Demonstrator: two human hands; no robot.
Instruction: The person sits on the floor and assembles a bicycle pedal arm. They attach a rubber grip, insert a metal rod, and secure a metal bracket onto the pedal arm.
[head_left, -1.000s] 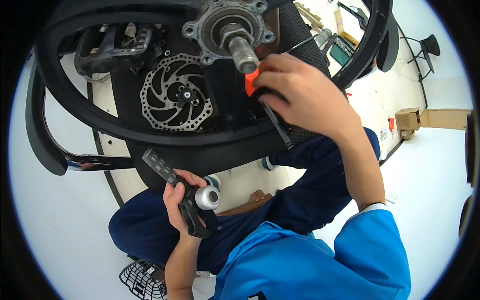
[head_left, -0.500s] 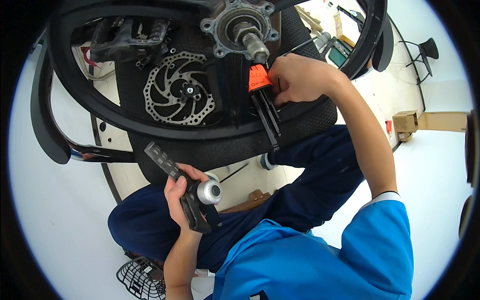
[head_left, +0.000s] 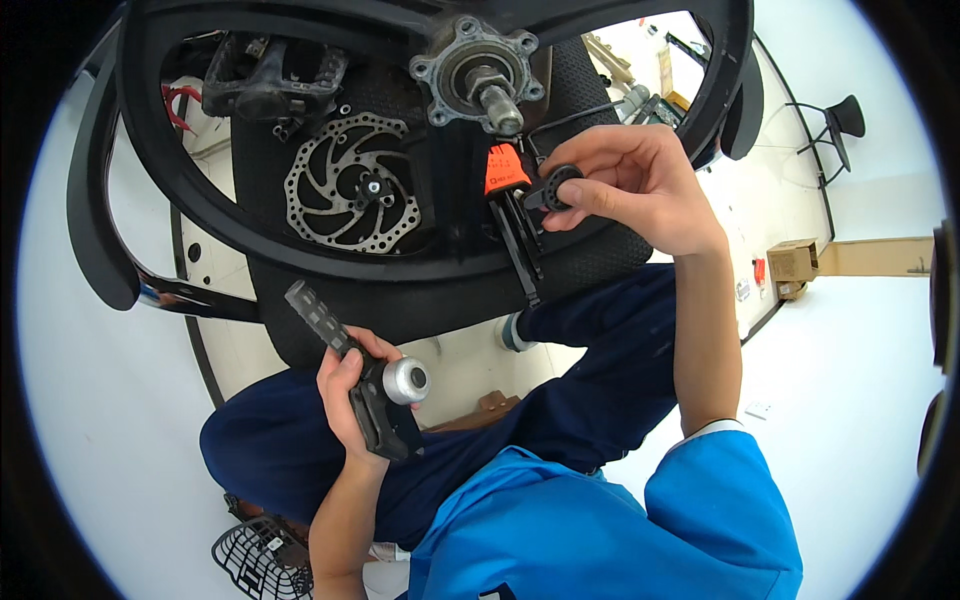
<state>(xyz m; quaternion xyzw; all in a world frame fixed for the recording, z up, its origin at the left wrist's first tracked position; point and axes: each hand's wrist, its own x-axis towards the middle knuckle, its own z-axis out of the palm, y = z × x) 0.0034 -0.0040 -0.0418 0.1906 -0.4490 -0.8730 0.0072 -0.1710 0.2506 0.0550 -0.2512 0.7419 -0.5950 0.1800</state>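
My left hand (head_left: 342, 400) is wrapped around a black handlebar lever assembly (head_left: 375, 415), which carries a silver domed bell (head_left: 408, 380) and a short textured grip end. Between the thumb and fingers of my right hand (head_left: 650, 195) is a small black round part (head_left: 563, 187) with holes around its face and a short tab. Just left of that part, an orange hex key holder (head_left: 507, 170) with black keys folded out lies on the black seat. A black spoked wheel (head_left: 400, 267) with a bare metal hub (head_left: 480, 70) spans the seat beyond my hands.
Inside the wheel lie a brake disc (head_left: 310, 180) and a black pedal (head_left: 275, 80). A chair armrest (head_left: 100, 230) curves at the left. Cardboard boxes (head_left: 793, 261) and a black chair (head_left: 840, 118) stand on the right; a black basket (head_left: 255, 560) is at lower left.
My right hand has lifted back from beside the hex key holder, turned over, and now shows the black round part in its fingers. My left hand keeps the lever assembly. The view has shifted slightly.
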